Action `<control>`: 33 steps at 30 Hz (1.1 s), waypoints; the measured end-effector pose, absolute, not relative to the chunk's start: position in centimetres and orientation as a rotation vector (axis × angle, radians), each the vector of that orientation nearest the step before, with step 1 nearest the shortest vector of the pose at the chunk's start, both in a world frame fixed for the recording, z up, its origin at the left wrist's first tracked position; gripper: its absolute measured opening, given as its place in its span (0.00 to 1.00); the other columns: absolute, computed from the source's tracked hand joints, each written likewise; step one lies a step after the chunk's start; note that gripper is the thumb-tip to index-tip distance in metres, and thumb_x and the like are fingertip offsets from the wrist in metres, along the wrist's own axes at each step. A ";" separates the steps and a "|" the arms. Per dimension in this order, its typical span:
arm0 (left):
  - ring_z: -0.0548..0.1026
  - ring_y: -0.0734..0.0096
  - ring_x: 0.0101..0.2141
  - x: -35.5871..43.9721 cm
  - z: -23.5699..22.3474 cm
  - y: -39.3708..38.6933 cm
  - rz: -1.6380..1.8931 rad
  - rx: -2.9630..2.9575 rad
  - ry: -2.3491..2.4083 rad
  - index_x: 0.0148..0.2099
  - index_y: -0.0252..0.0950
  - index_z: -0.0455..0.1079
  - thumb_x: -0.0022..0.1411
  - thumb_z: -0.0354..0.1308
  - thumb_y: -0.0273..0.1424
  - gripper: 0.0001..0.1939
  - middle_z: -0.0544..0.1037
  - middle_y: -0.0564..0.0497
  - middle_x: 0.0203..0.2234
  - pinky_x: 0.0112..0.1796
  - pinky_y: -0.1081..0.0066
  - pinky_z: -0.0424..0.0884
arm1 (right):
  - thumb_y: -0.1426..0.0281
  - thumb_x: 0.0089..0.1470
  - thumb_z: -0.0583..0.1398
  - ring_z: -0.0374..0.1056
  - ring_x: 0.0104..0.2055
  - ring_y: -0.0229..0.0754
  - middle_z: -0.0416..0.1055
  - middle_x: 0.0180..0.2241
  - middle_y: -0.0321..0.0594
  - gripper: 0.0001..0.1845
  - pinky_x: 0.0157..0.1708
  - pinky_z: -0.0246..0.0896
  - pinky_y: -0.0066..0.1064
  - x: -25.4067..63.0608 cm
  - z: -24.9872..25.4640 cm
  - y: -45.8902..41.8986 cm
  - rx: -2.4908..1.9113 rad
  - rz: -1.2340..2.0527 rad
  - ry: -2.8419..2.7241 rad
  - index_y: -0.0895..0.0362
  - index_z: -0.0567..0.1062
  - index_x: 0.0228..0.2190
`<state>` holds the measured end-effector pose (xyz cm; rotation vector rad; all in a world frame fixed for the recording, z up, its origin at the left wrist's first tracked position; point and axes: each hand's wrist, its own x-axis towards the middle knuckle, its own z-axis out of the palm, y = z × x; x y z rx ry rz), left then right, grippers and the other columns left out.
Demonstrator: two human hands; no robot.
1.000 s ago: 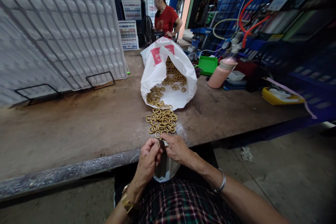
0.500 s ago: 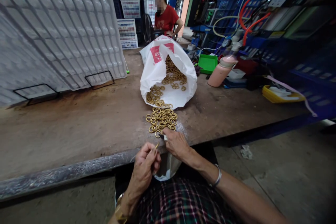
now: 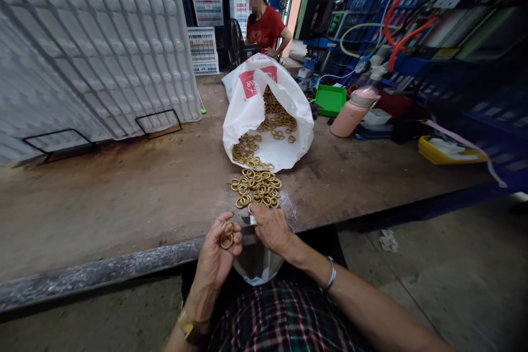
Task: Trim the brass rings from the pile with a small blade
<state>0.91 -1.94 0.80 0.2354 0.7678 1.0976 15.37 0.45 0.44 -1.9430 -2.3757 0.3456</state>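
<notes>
My left hand (image 3: pixel 218 253) is closed on brass rings (image 3: pixel 226 235), which show at the fingertips, palm turned up. Close by on the right, my right hand (image 3: pixel 273 226) grips a small dark-bladed knife (image 3: pixel 248 220) with a white part at the fingers; its dark end points left toward my left hand. Just beyond the hands lies a loose pile of brass rings (image 3: pixel 259 187) on the table. Behind the pile, a white plastic bag (image 3: pixel 243 115) with red print lies on its side, mouth toward me, with many more rings inside. Beneath my hands a pale container (image 3: pixel 258 269) is partly hidden.
Large plastic-wrapped ribbed panels (image 3: pixel 103 55) stand on the table (image 3: pixel 124 192) at left, with black wire stands (image 3: pixel 159 115). At right are a pink bottle (image 3: pixel 348 118), a green tray (image 3: pixel 331 100) and a yellow tray (image 3: pixel 449 155). A person in a red shirt (image 3: pixel 268 27) is beyond the bag.
My left hand has turned its palm upward and shifted slightly left, showing rings at its fingers. The knife in my right hand has moved slightly left and down. The camera view has shifted a little.
</notes>
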 end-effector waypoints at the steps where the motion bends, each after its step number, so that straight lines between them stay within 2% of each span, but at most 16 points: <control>1: 0.67 0.80 0.21 0.8 0.8 -1.8 1.093 0.213 0.754 0.36 0.35 0.67 0.46 0.62 0.31 0.13 0.72 0.53 0.23 0.20 0.80 0.59 | 0.79 0.48 0.50 0.68 0.33 0.43 0.72 0.35 0.45 0.14 0.29 0.53 0.30 15.4 0.3 0.5 -1.939 0.335 -2.374 0.57 0.66 0.38; 3: 0.69 0.78 0.24 0.7 0.6 -1.6 1.093 0.170 0.740 0.31 0.32 0.67 0.47 0.62 0.32 0.10 0.72 0.51 0.25 0.21 0.79 0.62 | 0.80 0.47 0.50 0.67 0.32 0.43 0.72 0.34 0.44 0.15 0.29 0.52 0.29 15.6 0.0 0.6 -1.910 0.340 -2.359 0.57 0.67 0.37; 6: 0.70 0.77 0.25 0.8 0.5 -1.4 1.120 0.174 0.798 0.26 0.33 0.64 0.47 0.62 0.32 0.10 0.72 0.52 0.24 0.21 0.79 0.63 | 0.80 0.44 0.51 0.66 0.32 0.41 0.72 0.33 0.41 0.15 0.31 0.52 0.28 16.1 -0.1 0.8 -1.815 0.470 -2.254 0.57 0.67 0.36; 10: 0.69 0.78 0.22 1.6 0.7 -1.1 1.116 0.355 0.934 0.33 0.35 0.65 0.45 0.64 0.34 0.14 0.72 0.54 0.24 0.18 0.80 0.61 | 0.72 0.50 0.52 0.62 0.29 0.37 0.68 0.26 0.36 0.05 0.30 0.53 0.26 16.5 0.6 1.0 -1.571 0.836 -1.934 0.56 0.67 0.29; 13: 0.65 0.80 0.18 2.4 0.9 -1.0 1.074 0.486 0.990 0.40 0.35 0.64 0.45 0.63 0.37 0.20 0.70 0.56 0.21 0.15 0.81 0.56 | 0.65 0.53 0.51 0.58 0.27 0.34 0.63 0.23 0.32 0.10 0.29 0.53 0.25 16.7 1.1 1.0 -1.372 1.100 -1.708 0.57 0.65 0.25; 17: 0.58 0.85 0.14 3.0 0.8 -1.1 1.031 0.568 0.993 0.37 0.34 0.65 0.46 0.62 0.40 0.18 0.66 0.59 0.18 0.15 0.82 0.50 | 0.62 0.52 0.53 0.54 0.23 0.32 0.59 0.20 0.30 0.12 0.26 0.50 0.24 16.8 1.1 0.8 -1.270 1.298 -1.553 0.57 0.65 0.24; 21: 0.55 0.84 0.14 2.9 0.4 -1.3 1.045 0.731 1.106 0.31 0.35 0.66 0.49 0.59 0.41 0.14 0.63 0.60 0.15 0.15 0.80 0.49 | 0.61 0.51 0.53 0.50 0.20 0.31 0.55 0.17 0.28 0.13 0.22 0.47 0.24 16.9 0.8 0.8 -1.297 1.314 -1.517 0.57 0.64 0.23; 25: 0.63 0.78 0.20 2.8 0.5 -1.5 1.136 1.090 1.232 0.28 0.34 0.70 0.51 0.58 0.38 0.11 0.67 0.56 0.17 0.23 0.77 0.59 | 0.60 0.52 0.52 0.51 0.20 0.31 0.57 0.17 0.28 0.14 0.21 0.47 0.24 16.5 0.9 0.8 -1.340 1.293 -1.547 0.56 0.62 0.23; 27: 0.65 0.76 0.22 2.9 0.7 -1.6 1.145 1.146 1.217 0.28 0.34 0.70 0.51 0.57 0.38 0.11 0.68 0.56 0.18 0.25 0.76 0.61 | 0.60 0.52 0.52 0.52 0.20 0.31 0.57 0.17 0.28 0.14 0.21 0.47 0.24 16.3 0.8 0.8 -1.341 1.288 -1.560 0.56 0.62 0.22; 33: 0.55 0.84 0.13 3.0 0.5 -1.8 0.905 0.874 1.095 0.31 0.35 0.64 0.55 0.53 0.44 0.15 0.64 0.60 0.16 0.15 0.80 0.49 | 0.63 0.51 0.52 0.53 0.21 0.31 0.58 0.18 0.29 0.12 0.21 0.47 0.23 16.2 0.2 0.5 -1.387 1.219 -1.568 0.57 0.63 0.21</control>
